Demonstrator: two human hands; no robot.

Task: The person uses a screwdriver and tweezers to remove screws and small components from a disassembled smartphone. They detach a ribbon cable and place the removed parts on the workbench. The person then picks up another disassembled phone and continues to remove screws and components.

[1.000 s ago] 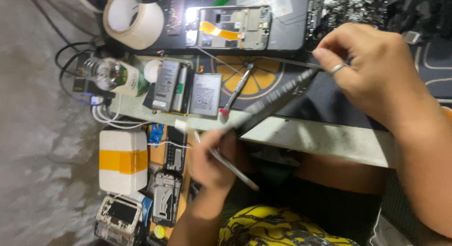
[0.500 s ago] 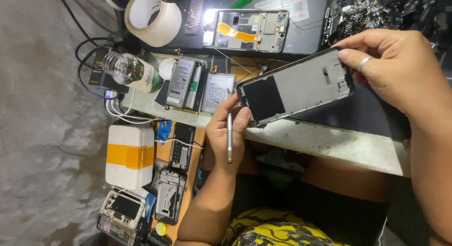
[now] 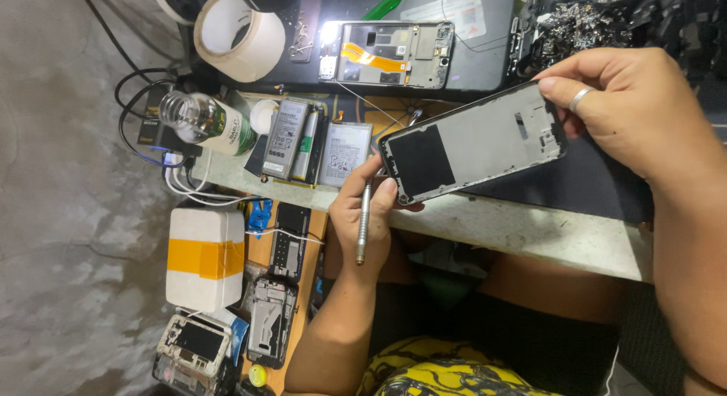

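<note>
The tabletop (image 3: pixel 530 229) is crowded, with open room only along its pale front edge. Above that edge hangs the phone frame (image 3: pixel 473 142), thin, light and stiff, likely easy to bend or scratch, so best held by its rims. The right hand (image 3: pixel 628 108) pinches its far end. The left hand (image 3: pixel 363 214) steadies the near corner, fingers closed around a slim metal screwdriver (image 3: pixel 363 222), I think.
</note>
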